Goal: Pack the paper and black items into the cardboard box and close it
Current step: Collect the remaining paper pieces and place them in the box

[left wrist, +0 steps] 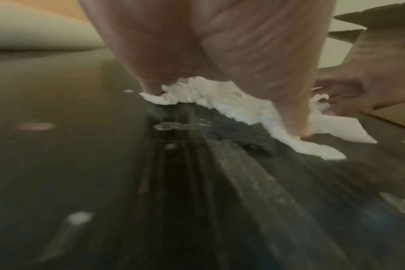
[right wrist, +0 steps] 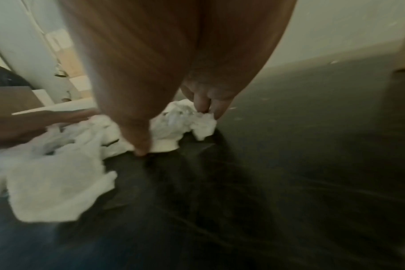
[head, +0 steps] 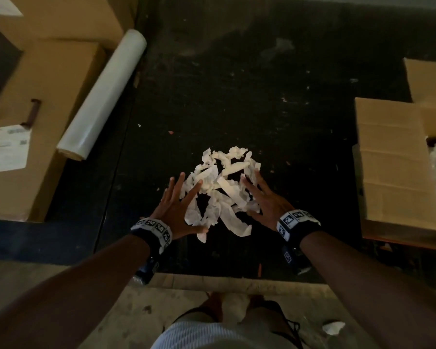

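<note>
Head view: we spread our left hand [head: 175,210] and right hand [head: 264,201] wide, fingers straight, flanking the crumpled paper pile [head: 223,190] on the dark floor [head: 275,96], probably to scoop it together toward the cardboard box [head: 393,172] standing open at right.

White crumpled paper [head: 222,190] on a black mat [head: 262,84] — tan cardboard box [head: 393,167] beside it.

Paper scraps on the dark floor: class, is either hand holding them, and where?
Neither holds them. The left hand and right hand, fingers spread, touch opposite sides of the paper pile.
</note>
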Available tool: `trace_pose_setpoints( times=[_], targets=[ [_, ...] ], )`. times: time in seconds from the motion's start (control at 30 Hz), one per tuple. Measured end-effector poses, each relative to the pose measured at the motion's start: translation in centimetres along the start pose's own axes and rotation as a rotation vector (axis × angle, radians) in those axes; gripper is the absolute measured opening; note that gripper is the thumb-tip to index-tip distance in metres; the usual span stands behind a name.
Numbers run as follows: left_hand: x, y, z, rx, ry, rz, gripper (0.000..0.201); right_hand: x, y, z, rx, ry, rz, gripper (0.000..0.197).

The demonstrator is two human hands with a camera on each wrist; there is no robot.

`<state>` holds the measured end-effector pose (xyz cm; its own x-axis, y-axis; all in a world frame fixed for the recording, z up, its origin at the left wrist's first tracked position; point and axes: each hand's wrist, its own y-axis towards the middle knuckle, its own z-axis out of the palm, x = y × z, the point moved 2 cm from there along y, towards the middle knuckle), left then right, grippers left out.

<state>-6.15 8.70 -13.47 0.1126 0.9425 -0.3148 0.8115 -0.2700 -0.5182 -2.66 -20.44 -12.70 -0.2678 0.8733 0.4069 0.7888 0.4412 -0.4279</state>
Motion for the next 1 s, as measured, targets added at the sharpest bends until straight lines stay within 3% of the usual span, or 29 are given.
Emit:
trace_pose_setpoints(
  times=[0.2, 0.33, 0.5, 0.8, 0.9, 1.0],
  targets=[
    [-2.8, 1.1, 0.0, -0.051, -0.012, 0.084, 0.129, 2.8, 1.7, 0.1, -0.069, 0.057, -0.126, 0.092],
    [-3.4, 0.7, -0.8, -0.083, -0.014, 0.005, 0.143, 3.3, 1.1, -2.5, -0.069, -0.092, -0.076, 0.114],
    [-4.8, 0.3, -0.5, -0.113, -0.083, -0.1, 0.155, 2.6, 2.9, -4.4, 0.009, -0.234, -0.119, 0.146],
    [-5.1, 3.2, 0.7, -0.031, -0.116, -0.161, 0.161, 3.6, 8.7, -2.9, 0.169, -0.3, -0.251, 0.157],
    [-4.3, 4.0, 0.5, -0.078, -0.102, -0.119, 0.157, 3.9, 9.7, -1.6, 0.109, -0.312, -0.232, 0.152],
    [-3.6, 4.6, 0.3, -0.124, -0.06, -0.068, 0.137, 3.5, 9.8, -0.9, 0.073, -0.301, -0.24, 0.119]
  ],
)
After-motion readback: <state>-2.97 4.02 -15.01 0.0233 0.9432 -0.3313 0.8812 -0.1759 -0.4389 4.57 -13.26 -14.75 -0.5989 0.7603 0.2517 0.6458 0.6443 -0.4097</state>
